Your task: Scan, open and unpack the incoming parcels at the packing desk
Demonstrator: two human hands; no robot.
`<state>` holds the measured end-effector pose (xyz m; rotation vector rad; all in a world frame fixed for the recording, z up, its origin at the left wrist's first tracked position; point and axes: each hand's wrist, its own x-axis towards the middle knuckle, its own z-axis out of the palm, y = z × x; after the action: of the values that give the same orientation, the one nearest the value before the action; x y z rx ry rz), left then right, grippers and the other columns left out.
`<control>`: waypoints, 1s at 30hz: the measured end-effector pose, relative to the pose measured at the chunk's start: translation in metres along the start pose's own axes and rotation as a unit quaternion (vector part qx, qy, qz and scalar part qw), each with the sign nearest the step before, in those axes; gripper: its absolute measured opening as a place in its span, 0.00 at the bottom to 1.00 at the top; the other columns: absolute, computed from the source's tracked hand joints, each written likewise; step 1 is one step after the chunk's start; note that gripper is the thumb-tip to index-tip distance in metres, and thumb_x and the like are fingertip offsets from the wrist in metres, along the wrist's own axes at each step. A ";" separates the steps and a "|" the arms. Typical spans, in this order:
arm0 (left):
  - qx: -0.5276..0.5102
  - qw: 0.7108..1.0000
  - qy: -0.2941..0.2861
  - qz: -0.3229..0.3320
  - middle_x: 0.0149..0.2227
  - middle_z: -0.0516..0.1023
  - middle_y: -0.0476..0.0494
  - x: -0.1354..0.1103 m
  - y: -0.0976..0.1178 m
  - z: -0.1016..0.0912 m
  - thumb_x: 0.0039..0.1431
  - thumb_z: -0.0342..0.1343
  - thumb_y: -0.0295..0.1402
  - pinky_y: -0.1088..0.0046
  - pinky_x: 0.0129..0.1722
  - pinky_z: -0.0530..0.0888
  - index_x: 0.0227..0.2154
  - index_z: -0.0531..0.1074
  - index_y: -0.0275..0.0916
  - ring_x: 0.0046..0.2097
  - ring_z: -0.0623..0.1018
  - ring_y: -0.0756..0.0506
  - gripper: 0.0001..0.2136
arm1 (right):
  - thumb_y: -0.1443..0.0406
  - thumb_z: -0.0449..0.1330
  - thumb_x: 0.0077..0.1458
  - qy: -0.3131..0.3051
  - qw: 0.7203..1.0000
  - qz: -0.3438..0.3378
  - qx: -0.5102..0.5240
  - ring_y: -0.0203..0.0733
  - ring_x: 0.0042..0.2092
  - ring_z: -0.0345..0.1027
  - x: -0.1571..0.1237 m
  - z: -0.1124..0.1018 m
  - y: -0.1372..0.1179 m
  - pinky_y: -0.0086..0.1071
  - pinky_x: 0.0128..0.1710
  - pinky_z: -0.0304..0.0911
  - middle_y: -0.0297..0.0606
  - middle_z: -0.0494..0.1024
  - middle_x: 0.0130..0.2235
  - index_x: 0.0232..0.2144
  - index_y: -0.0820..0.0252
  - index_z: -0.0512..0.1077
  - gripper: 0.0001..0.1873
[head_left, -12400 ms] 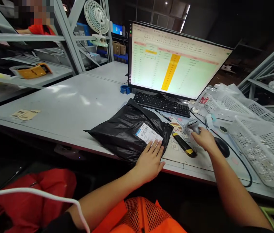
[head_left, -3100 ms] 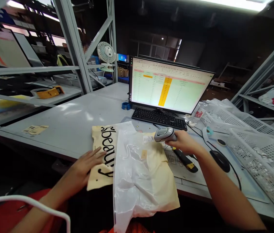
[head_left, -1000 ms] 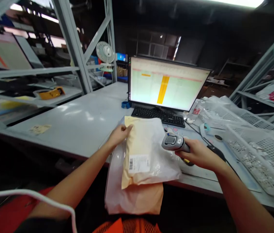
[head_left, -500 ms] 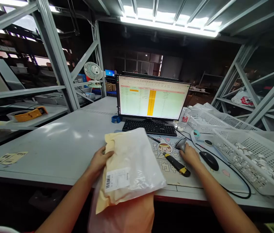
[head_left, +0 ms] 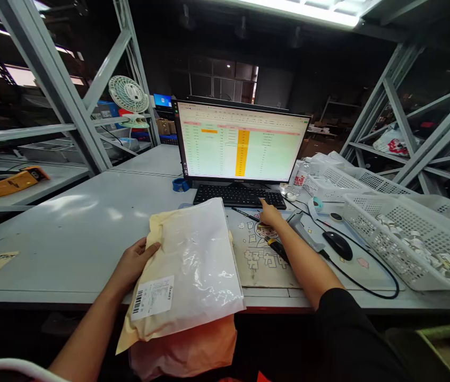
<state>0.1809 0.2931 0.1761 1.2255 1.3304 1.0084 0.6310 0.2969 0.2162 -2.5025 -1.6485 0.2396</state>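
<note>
My left hand (head_left: 135, 265) grips the left edge of a clear plastic bag (head_left: 197, 254) with pale yellow contents and a barcode label (head_left: 153, 297). A second, orange-pink package (head_left: 185, 345) hangs under it at the table's front edge. My right hand (head_left: 270, 215) reaches to the front of a black keyboard (head_left: 233, 196). Its index finger is stretched out onto the keys at the right, and nothing shows in the hand. Beside my right forearm a grey barcode scanner (head_left: 306, 233) lies on the mat. A yellow-black utility knife (head_left: 276, 248) is partly hidden by that forearm.
A monitor (head_left: 217, 140) showing a spreadsheet stands behind the keyboard. At the right are a black mouse (head_left: 337, 245), a cable and white plastic baskets (head_left: 404, 239) with small items. A pen (head_left: 244, 214), blue tape roll (head_left: 180, 184) and small fan (head_left: 128, 95) are also around.
My right hand has let go of the scanner and moved left and forward to the keyboard. The bag in my left hand has shifted left in view as the camera turned.
</note>
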 end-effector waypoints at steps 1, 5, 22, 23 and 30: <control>-0.008 1.000 -0.003 -0.001 0.32 0.84 0.43 0.000 0.000 0.000 0.42 0.73 0.47 0.74 0.23 0.74 0.46 0.79 0.36 0.27 0.79 0.44 0.29 | 0.57 0.62 0.72 -0.005 1.000 -0.001 0.001 0.56 0.62 0.74 0.005 0.003 0.000 0.52 0.63 0.68 0.54 0.76 0.64 0.74 0.58 0.61 0.34; -0.022 0.999 -0.028 -0.007 0.36 0.86 0.41 0.001 0.000 -0.001 0.39 0.75 0.50 0.71 0.26 0.77 0.47 0.79 0.37 0.31 0.82 0.42 0.33 | 0.53 0.64 0.71 -0.012 1.000 -0.002 0.014 0.55 0.62 0.73 0.018 0.007 0.003 0.56 0.64 0.69 0.49 0.75 0.64 0.69 0.57 0.68 0.30; -0.077 0.995 -0.056 0.042 0.43 0.87 0.37 -0.001 -0.004 0.000 0.32 0.79 0.59 0.69 0.30 0.80 0.48 0.73 0.37 0.38 0.86 0.37 0.43 | 0.55 0.57 0.75 -0.020 0.966 -0.075 0.247 0.53 0.60 0.76 -0.021 -0.013 -0.049 0.43 0.60 0.71 0.53 0.79 0.61 0.70 0.59 0.67 0.28; -0.089 0.993 -0.049 0.052 0.43 0.87 0.37 -0.008 0.000 0.001 0.32 0.79 0.60 0.69 0.31 0.81 0.48 0.72 0.38 0.38 0.86 0.37 0.44 | 0.52 0.56 0.75 -0.043 0.955 -0.104 0.276 0.52 0.58 0.78 -0.033 -0.011 -0.057 0.42 0.58 0.73 0.53 0.80 0.60 0.71 0.60 0.66 0.30; -0.059 0.974 0.099 0.194 0.46 0.87 0.42 -0.091 0.019 0.018 0.52 0.72 0.55 0.65 0.39 0.87 0.52 0.75 0.45 0.42 0.87 0.36 0.30 | 0.29 0.72 0.45 -0.200 0.727 -0.300 0.584 0.58 0.72 0.62 -0.138 0.022 -0.081 0.49 0.72 0.60 0.50 0.68 0.73 0.68 0.54 0.69 0.58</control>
<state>0.1980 0.2043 0.2053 1.3493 1.1816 1.4993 0.5000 0.2025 0.2190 -0.9518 -1.5192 1.2937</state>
